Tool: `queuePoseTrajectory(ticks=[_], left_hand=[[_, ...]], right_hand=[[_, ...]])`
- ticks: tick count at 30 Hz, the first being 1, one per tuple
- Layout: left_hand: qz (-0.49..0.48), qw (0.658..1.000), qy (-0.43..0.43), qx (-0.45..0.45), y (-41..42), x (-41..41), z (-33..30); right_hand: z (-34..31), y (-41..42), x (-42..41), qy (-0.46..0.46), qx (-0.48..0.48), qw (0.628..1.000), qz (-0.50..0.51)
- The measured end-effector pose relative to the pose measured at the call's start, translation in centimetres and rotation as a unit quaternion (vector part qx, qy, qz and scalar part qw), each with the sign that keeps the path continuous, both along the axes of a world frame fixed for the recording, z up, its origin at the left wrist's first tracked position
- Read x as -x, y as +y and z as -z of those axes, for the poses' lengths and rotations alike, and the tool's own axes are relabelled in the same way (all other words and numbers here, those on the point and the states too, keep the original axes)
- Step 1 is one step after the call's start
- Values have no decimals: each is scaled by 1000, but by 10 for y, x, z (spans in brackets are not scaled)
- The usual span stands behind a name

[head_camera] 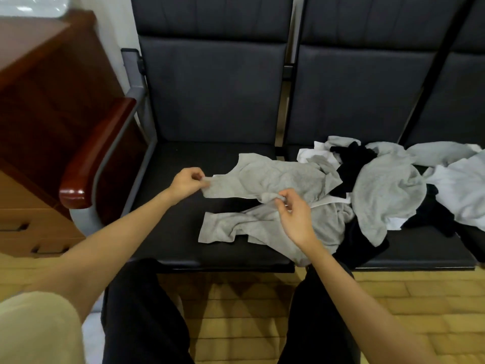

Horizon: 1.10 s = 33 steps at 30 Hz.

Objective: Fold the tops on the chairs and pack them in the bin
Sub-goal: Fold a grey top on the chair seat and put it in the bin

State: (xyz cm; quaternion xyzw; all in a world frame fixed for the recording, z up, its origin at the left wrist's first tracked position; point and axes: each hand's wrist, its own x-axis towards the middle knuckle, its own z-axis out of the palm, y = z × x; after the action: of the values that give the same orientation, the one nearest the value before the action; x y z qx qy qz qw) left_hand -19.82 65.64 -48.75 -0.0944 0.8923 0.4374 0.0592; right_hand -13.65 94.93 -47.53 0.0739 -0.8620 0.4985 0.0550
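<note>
Fingertips of the left hand (pixel 186 183) pinch the end of a strap on the grey top (pixel 273 179), tugging it leftward, while the right hand (pixel 295 215) pinches a bunched fold of grey fabric near the middle. That top lies half spread on the left chair seat (pixel 173 232), its lower part rumpled toward the front edge. Just right, a heap of grey, white and black tops (pixel 388 185) waits on the next seat. No bin in view. Looks like the spreading step, before any fold; next move calls for pulling the cloth flat and square.
</note>
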Motion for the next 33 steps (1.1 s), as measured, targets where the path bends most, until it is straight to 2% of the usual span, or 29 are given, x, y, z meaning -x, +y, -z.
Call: queuePoseTrajectory(ticks=[5,10,13,15,16,17,19,20,24,28,30,31,33], left_hand=[[-56,972,84,-212,27,-15,-86],[-114,910,74,-391,40,-29,-151],[-75,860,81,-498,45,-40,-176],[-50,832,116,-541,46,-47,-188],[-39,844,141,-516,46,-50,-193],[-27,875,170,-453,46,-53,-198],[-10,930,238,-281,49,-57,-206],[-6,940,270,-209,50,-58,-209],[-18,930,368,1,47,-58,-215],[-96,898,404,145,41,-53,-216],[-122,891,406,160,42,-47,-219],[-132,899,399,127,44,-44,-224],[-150,914,377,4,51,-38,-239]], right_hand=[[-53,16,8,89,61,993,44],[-110,31,18,160,105,977,89],[-135,36,26,171,120,973,94],[-150,38,29,178,130,972,85],[-157,38,30,182,132,971,85],[-163,38,30,187,132,970,89],[-175,37,28,199,128,967,98],[-179,37,25,208,125,965,98],[-190,39,17,240,100,961,92],[-209,38,15,263,72,959,72],[-224,34,19,265,59,961,45],[-232,30,23,265,57,962,34],[-248,24,32,268,66,961,33]])
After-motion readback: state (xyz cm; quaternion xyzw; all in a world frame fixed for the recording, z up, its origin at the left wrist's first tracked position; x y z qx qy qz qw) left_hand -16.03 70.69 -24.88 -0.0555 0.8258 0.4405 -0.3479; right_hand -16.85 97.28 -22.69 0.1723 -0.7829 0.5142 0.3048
